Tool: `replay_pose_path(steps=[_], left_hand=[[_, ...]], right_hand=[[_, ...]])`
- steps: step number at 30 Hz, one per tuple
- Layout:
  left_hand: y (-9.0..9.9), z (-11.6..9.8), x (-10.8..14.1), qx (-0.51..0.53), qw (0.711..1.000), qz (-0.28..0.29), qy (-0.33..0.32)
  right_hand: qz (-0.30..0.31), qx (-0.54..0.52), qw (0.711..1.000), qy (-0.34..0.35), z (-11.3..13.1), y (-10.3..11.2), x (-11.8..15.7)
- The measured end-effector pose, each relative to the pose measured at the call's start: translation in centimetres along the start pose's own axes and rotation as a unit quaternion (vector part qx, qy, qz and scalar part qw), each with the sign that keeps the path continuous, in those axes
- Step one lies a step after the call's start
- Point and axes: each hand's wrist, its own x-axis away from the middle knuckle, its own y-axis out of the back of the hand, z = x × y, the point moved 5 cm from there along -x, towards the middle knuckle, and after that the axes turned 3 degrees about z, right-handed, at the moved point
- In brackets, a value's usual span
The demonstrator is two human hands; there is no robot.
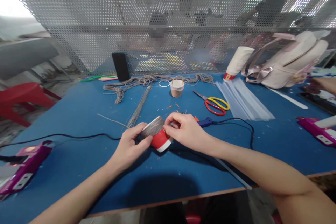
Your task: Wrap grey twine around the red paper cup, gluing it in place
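A red and white paper cup (160,140) lies tilted between my hands, with grey cord (155,126) wound in a band around one end. My left hand (132,145) holds the cup from the left, fingers behind it and thumb on its near side. At the band's right edge, the thumb and forefinger of my right hand (183,129) are pinched together on the cord, against the cup; the exact grip is partly hidden. A loose tail of cord (111,120) trails left on the blue table. Just beyond my right hand lies a blue-handled tool (205,122) with a black cable.
Scissors (214,104), clear plastic strips (244,99) and stacked paper cups (238,61) are right of centre. A small cord-covered basket (177,88), grey cord bundles (143,80) and a black phone (121,67) stand along the mesh partition (126,10). Purple power strips (27,168) flank both sides.
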Motion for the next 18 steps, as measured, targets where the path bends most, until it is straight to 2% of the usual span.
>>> replay_pose_path(steps=[8, 14, 18], left_hand=[[0.4, 0.2, 0.1, 0.021, 0.999, 0.009, -0.034], [0.1, 1.7, 0.2, 0.086, 0.996, 0.013, -0.006], [-0.2, 3.0, 0.4, 0.170, 0.985, 0.021, 0.035]], right_hand=[[0.022, -0.043, 0.998, -0.027, -0.6, -0.2, 0.0], [0.021, -0.070, 0.997, -0.037, -0.6, -0.2, -0.1], [0.038, -0.149, 0.987, -0.048, -0.8, -0.2, -0.4]])
